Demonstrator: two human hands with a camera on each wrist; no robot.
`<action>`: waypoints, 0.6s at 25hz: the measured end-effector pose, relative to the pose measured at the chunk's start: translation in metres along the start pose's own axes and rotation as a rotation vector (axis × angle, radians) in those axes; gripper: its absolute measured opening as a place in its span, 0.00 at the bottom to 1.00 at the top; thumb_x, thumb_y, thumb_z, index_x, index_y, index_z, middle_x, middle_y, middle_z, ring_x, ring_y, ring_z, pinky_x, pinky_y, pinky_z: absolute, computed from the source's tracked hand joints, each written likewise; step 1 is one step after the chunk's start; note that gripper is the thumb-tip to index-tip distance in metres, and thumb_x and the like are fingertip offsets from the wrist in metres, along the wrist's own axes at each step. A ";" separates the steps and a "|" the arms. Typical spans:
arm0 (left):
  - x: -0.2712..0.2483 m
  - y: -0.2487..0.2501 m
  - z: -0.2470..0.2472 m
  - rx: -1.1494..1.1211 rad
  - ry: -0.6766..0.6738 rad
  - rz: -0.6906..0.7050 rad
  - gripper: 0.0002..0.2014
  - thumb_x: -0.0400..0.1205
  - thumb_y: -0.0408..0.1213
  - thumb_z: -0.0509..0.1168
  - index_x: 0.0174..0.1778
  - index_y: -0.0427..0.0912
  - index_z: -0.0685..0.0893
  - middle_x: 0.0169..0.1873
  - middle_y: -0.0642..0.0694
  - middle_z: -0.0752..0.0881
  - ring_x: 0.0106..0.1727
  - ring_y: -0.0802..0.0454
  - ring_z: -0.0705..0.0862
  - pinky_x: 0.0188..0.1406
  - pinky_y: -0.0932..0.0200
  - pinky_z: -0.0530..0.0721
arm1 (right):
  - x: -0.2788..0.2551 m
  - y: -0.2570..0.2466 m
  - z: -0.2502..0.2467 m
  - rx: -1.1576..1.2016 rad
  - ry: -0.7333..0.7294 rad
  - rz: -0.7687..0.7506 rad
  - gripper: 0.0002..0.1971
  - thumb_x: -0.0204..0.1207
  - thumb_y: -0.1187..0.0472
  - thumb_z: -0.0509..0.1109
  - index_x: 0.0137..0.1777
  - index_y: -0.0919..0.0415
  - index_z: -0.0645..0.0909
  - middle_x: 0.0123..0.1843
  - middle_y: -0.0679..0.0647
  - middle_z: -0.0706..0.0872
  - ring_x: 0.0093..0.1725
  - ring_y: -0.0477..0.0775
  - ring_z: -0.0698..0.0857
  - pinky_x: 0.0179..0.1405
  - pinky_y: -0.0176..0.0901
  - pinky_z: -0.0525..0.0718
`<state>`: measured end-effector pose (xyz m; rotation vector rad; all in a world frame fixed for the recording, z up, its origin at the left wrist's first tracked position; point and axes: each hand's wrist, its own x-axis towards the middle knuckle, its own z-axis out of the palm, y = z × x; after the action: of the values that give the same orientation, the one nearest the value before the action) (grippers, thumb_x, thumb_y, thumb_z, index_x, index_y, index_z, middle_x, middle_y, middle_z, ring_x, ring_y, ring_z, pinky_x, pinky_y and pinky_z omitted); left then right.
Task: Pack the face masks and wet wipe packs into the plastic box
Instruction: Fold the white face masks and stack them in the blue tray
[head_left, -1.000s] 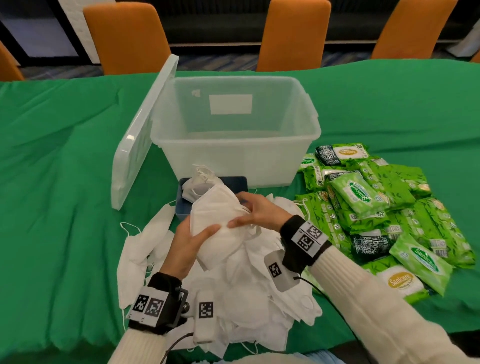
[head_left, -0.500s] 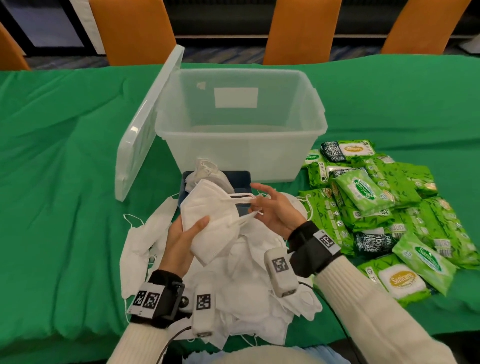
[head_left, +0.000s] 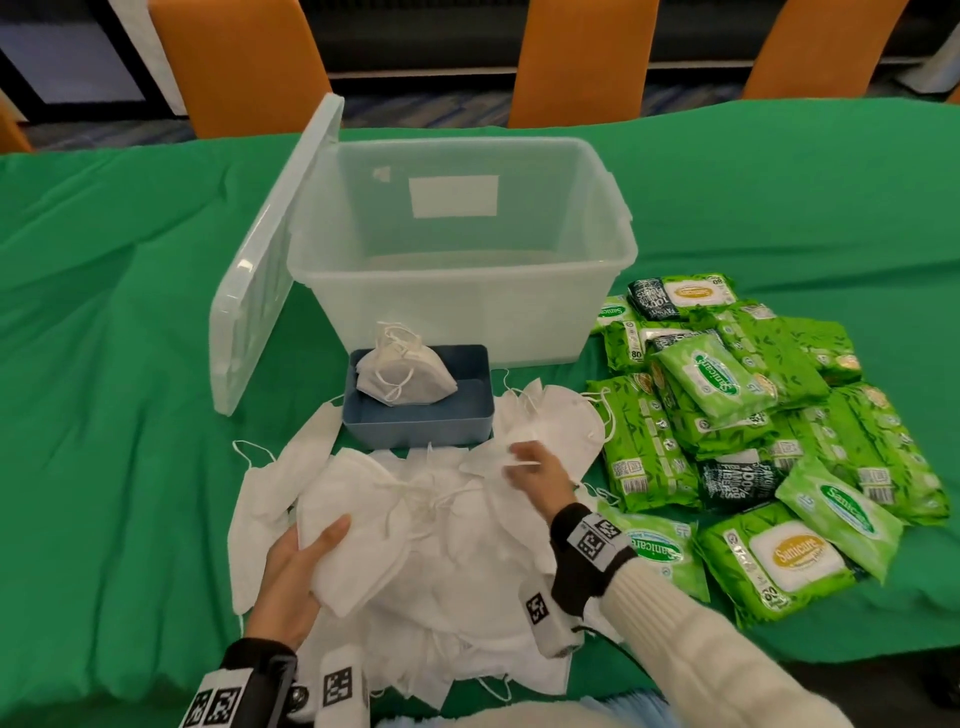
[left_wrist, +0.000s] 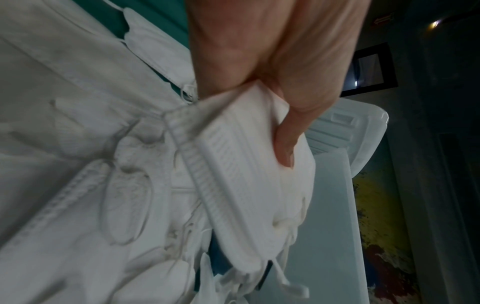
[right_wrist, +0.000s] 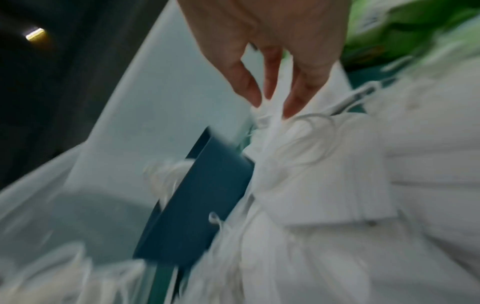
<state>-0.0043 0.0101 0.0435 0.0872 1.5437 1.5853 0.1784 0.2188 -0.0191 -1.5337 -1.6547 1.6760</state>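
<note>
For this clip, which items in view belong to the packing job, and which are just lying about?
Part of the job:
- plastic box, open, nothing in it
- loose face masks
- held mask in left hand
- right hand reaching into the masks
- wet wipe packs

Lying about:
- lid
- blue tray
- orange chairs

Left hand (head_left: 291, 577) grips a folded mask (head_left: 353, 525) over the pile (head_left: 467, 561).
</note>
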 end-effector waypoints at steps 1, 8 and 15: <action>0.001 0.002 0.000 -0.014 0.005 0.010 0.10 0.81 0.29 0.65 0.57 0.42 0.82 0.52 0.45 0.88 0.53 0.50 0.85 0.42 0.60 0.89 | 0.012 0.013 -0.011 0.027 0.217 0.093 0.16 0.72 0.71 0.70 0.60 0.67 0.78 0.62 0.67 0.80 0.53 0.62 0.82 0.59 0.54 0.82; 0.012 0.008 0.017 -0.054 0.013 0.047 0.17 0.77 0.31 0.68 0.63 0.38 0.81 0.57 0.41 0.88 0.57 0.47 0.87 0.48 0.56 0.88 | 0.061 0.028 -0.053 -0.137 0.253 0.383 0.17 0.78 0.65 0.65 0.64 0.73 0.79 0.70 0.67 0.78 0.68 0.66 0.76 0.65 0.49 0.72; 0.021 0.019 0.036 -0.168 0.036 0.093 0.21 0.79 0.33 0.66 0.70 0.37 0.77 0.61 0.40 0.86 0.62 0.44 0.84 0.53 0.52 0.86 | -0.012 -0.037 -0.071 0.346 0.568 -0.190 0.11 0.73 0.74 0.69 0.46 0.59 0.86 0.51 0.53 0.87 0.54 0.50 0.83 0.59 0.40 0.79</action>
<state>-0.0048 0.0543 0.0560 0.0379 1.4451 1.7932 0.2260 0.2546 0.0359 -1.4458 -1.1082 1.1960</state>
